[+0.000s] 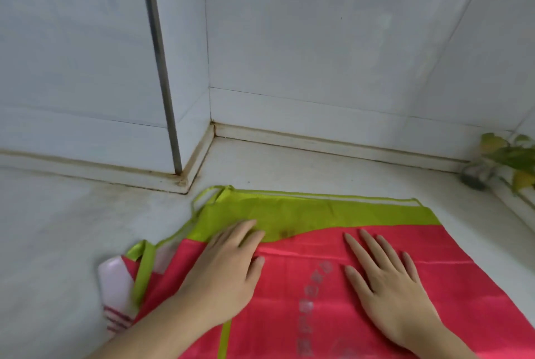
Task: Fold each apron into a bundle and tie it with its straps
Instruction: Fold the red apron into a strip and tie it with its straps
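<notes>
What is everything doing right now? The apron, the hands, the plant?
apron: spread flat on the counter, not bundled, not tied.
green strap: loose, untied.
left hand: flat, pressing the apron.
right hand: flat, fingers spread on the apron.
plant: in the corner, untouched.

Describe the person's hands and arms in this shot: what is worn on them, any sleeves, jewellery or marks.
Both the left hand and the right hand are bare: no gloves, and no rings show on the fingers. No watch or bracelet shows at either wrist. The forearms are uncovered as far as the picture's lower edge, so no sleeve is in view. The nails look short and unpainted. No marks stand out.
</notes>
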A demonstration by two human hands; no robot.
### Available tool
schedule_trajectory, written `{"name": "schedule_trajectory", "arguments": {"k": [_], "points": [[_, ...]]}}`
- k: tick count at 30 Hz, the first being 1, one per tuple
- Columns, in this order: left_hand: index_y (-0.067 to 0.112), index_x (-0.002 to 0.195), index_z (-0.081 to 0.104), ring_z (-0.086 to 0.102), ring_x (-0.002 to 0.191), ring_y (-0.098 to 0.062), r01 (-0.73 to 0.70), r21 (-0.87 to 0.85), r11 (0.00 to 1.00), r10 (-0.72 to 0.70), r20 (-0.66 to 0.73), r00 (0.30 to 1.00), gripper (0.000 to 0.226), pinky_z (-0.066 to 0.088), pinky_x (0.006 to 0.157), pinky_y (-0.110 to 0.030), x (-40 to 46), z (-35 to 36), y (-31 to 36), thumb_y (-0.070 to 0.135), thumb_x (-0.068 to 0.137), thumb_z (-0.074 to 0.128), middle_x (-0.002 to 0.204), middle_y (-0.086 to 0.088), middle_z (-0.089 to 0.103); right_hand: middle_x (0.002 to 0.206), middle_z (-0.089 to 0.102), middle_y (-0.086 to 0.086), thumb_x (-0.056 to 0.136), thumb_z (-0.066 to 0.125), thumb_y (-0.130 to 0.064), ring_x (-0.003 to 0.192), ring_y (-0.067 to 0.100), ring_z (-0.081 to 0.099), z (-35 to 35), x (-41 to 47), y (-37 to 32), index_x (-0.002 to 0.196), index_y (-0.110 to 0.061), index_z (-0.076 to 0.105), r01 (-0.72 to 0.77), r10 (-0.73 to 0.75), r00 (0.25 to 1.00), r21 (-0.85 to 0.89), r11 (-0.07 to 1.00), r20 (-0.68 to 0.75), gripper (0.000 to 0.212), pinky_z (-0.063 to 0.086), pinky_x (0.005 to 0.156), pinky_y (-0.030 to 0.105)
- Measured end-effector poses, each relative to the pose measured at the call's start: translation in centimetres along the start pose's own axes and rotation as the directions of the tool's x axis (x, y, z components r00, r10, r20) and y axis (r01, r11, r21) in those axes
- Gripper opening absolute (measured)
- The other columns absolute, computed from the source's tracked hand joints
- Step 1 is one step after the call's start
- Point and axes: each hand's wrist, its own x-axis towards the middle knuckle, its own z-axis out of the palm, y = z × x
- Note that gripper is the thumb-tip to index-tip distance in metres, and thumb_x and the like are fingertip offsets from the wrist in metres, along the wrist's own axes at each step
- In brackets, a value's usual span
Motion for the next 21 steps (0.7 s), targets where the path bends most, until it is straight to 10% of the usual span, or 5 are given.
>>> {"name": "schedule_trajectory", "arguments": {"k": [5,8,10,16,21], "points": [[0.035,0.160,0.028,0.025,0.153,-0.009,0.124,-0.065,0.990,-0.122,0.034,0.992,0.055,0.031,0.123,-0.037,-2.2,-0.9,0.0,0.053,0.107,0.027,0.166,0.019,0.017,0.171,-0.002,-0.021,0.103,0.022,-0.063,0.160,0.012,-0.007,-1.4,-0.6,5.1,0.151,-0.066,-0.006,-0.113,0.113,0.993,0.003,0.994,0.040,0.055,0.003,0.130,0.043],[0.044,0.156,0.027,0.032,0.147,-0.002,0.236,-0.138,0.962,-0.235,0.019,0.972,0.053,0.045,0.109,-0.046,-3.0,-0.2,0.0,0.058,0.105,0.025,0.161,0.031,0.019,0.167,0.029,0.007,0.099,0.051,-0.030,0.156,0.032,0.018,-3.0,-0.3,3.2,0.160,-0.026,0.029,-0.238,0.228,0.966,-0.078,0.968,-0.121,0.065,0.020,0.126,0.047],[0.047,0.151,0.030,0.037,0.142,0.001,0.271,-0.171,0.947,-0.277,-0.015,0.961,0.051,0.049,0.103,-0.049,-3.3,0.3,-0.1,0.060,0.102,0.023,0.156,0.034,0.024,0.154,0.049,0.014,0.095,0.060,-0.023,0.146,0.033,0.040,-2.4,-0.5,0.1,0.147,-0.010,0.051,-0.049,0.072,0.967,0.096,0.994,-0.246,0.055,0.028,0.122,0.038],[0.034,0.115,0.066,0.052,0.117,-0.004,0.082,-0.317,0.945,-0.119,-0.100,0.988,0.046,0.050,0.100,-0.037,-5.0,-0.2,-3.7,0.004,0.084,0.052,0.121,0.027,0.052,0.169,0.022,-0.015,0.093,0.007,-0.066,0.157,0.009,0.014,0.9,-1.9,-5.3,0.161,-0.038,0.025,0.086,-0.075,0.990,0.091,0.992,-0.117,0.076,0.013,0.129,0.034],[0.047,0.108,0.061,0.046,0.111,0.006,0.061,-0.330,0.942,-0.035,0.083,0.996,0.034,0.028,0.106,-0.025,-7.0,-2.9,-3.8,0.060,0.076,0.064,0.104,0.024,0.058,0.168,0.025,-0.014,0.094,0.008,-0.067,0.157,0.011,0.016,1.1,-1.6,-5.0,0.161,-0.036,0.028,0.075,-0.063,0.989,0.085,0.994,-0.137,0.076,0.015,0.128,0.035]]}}
